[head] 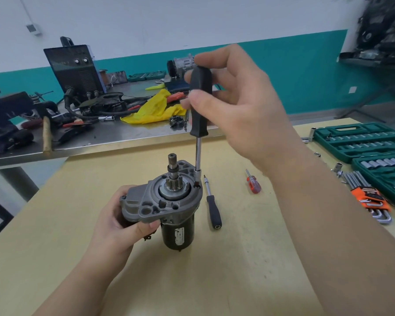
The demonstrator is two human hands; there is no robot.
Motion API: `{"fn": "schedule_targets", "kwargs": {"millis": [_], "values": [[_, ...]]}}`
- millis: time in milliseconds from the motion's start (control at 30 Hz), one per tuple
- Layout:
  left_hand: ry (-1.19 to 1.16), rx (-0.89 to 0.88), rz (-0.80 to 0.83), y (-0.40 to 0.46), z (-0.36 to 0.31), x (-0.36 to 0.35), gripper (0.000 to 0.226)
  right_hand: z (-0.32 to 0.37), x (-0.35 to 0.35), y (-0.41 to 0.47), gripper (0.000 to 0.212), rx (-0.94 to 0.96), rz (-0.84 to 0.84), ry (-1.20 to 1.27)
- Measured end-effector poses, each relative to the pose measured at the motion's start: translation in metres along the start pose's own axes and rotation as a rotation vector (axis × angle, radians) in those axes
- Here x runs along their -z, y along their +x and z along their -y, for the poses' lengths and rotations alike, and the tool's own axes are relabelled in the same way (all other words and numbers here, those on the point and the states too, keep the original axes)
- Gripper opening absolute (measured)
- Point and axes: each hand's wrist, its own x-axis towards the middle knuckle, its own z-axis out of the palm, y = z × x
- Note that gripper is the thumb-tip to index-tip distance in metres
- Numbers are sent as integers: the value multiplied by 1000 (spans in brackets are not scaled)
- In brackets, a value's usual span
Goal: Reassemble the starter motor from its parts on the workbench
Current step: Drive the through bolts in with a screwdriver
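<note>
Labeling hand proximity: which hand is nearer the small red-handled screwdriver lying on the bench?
Right. The right hand is up above the bench, gripping the black nut driver, with its forearm passing just beside the red-handled screwdriver. The left hand holds the starter motor, farther left.

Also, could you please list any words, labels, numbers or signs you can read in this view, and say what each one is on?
No text can be read.
White label on the black cylindrical starter motor body: print too small and blurred to read.
Orange plastic holder of the hex key set: faint marks, unreadable.
Dark blue welding machine front panel: knobs show, any lettering is blurred.
Green plastic socket set case: no legible markings.
</note>
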Motion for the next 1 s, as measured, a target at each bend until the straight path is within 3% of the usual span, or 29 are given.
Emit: {"fn": "schedule_targets", "kwargs": {"millis": [67,133,367,433,567,633,733,900,1000], "values": [[5,0,0,0,0,-1,76,3,4,-1,38,-7,127,106],[17,1,-1,0,-1,-1,76,5,3,-1,42,19,138,69],[30,-5,4,1,-1,-2,76,1,-7,-3,41,76,-217,-545],[27,-12,7,1,-1,-2,76,0,-4,-2,41,63,-186,-505],[15,-12,8,1,-1,-2,76,1,5,1,32,-27,46,-3],[12,-14,5,0,-2,-3,76,2,8,0,34,-9,132,100],[9,-18,8,0,-3,-4,73,5,7,0,40,35,124,50],[12,-14,4,1,-1,-3,75,-1,-9,-2,43,111,-154,-338],[4,-13,1,0,-1,-3,75,0,-8,-2,41,92,-161,-344]]}}
